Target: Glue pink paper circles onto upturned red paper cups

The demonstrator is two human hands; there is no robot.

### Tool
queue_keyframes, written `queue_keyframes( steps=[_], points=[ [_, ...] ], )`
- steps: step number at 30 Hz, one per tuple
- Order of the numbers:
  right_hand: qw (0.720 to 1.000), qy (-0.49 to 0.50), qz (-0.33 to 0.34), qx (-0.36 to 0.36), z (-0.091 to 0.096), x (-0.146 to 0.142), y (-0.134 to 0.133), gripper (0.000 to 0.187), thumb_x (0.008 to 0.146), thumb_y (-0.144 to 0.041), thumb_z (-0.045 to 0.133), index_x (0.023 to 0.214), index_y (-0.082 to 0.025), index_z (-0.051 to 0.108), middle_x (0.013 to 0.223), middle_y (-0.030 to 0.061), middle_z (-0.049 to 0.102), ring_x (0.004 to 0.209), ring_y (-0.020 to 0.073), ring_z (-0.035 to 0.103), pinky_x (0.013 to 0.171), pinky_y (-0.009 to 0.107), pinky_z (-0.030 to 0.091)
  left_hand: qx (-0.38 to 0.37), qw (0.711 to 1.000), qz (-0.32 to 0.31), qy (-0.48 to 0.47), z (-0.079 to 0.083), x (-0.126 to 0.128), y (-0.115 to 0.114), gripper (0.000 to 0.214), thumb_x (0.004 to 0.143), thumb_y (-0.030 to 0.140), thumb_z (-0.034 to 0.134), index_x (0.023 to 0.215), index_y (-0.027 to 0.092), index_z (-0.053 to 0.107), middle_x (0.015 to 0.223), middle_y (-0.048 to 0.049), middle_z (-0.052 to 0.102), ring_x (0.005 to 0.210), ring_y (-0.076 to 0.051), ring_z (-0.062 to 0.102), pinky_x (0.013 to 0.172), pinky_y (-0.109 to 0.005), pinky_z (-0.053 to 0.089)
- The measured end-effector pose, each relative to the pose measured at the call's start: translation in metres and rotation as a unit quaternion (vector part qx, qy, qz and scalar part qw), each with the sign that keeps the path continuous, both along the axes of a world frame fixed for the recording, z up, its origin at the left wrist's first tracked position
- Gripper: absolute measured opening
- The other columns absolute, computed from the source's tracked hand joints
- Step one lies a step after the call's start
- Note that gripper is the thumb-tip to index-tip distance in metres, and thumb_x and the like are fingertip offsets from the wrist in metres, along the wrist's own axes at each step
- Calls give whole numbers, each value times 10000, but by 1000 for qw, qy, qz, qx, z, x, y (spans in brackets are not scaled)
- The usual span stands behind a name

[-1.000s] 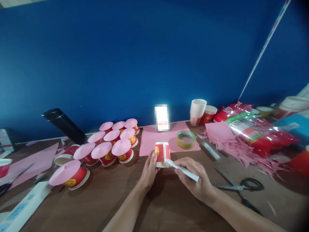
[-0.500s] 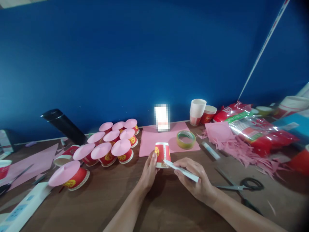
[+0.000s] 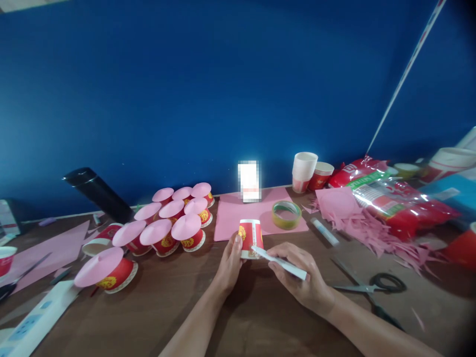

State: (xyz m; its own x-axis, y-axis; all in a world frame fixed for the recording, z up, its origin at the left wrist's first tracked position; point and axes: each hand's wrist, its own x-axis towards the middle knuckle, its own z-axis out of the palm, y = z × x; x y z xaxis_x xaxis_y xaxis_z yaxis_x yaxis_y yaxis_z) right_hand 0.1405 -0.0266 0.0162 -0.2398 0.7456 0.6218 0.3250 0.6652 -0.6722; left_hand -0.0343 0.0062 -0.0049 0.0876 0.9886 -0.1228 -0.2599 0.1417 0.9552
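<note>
An upside-down red paper cup [image 3: 250, 236] with yellow print stands on the brown table, and my left hand [image 3: 229, 266] is closed round its left side. My right hand [image 3: 302, 280] grips a white glue stick [image 3: 281, 263], whose tip touches the cup's lower right edge. Behind the cup lies a pink paper sheet [image 3: 238, 213] with a roll of tape [image 3: 286, 214] on it. To the left stand several red cups topped with pink paper cones [image 3: 161, 228].
Scissors [image 3: 366, 286] lie right of my right hand, beside a second glue stick [image 3: 325, 231] and pink paper scraps [image 3: 366, 230]. Stacked cups [image 3: 304, 171] and a red plastic bag [image 3: 394, 198] sit at the back right. A black bottle [image 3: 97, 193] and a white power strip [image 3: 35, 320] are on the left.
Nearly nothing has moved; the glue stick's tip has only shifted slightly along the cup's lower edge.
</note>
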Motion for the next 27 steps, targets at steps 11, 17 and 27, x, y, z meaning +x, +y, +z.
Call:
queue_keyframes(
  steps=[11,17,27],
  points=[
    [1000,0,-2,9,2,0,1,185,798,-149,519,967,-208,564,869,46,624,802,169,583,726,281,455,20,1000,-11,-3,3,1,-1,380,813,472,423,1077,209,503,969,-66,601,835,-176,564,725,-284,459],
    [1000,-6,4,3,2,0,0,177,800,-156,514,964,-203,559,855,47,619,788,164,579,719,278,454,28,999,-9,16,5,1,-1,375,816,470,418,1070,210,508,935,-58,600,800,-166,560,709,-278,461],
    [1000,-6,1,2,0,0,1,118,789,-187,506,890,-192,566,786,46,615,715,162,580,673,281,463,28,999,-8,45,9,2,-3,381,815,494,395,1029,205,521,884,-55,594,761,-160,547,688,-270,452]
  ],
)
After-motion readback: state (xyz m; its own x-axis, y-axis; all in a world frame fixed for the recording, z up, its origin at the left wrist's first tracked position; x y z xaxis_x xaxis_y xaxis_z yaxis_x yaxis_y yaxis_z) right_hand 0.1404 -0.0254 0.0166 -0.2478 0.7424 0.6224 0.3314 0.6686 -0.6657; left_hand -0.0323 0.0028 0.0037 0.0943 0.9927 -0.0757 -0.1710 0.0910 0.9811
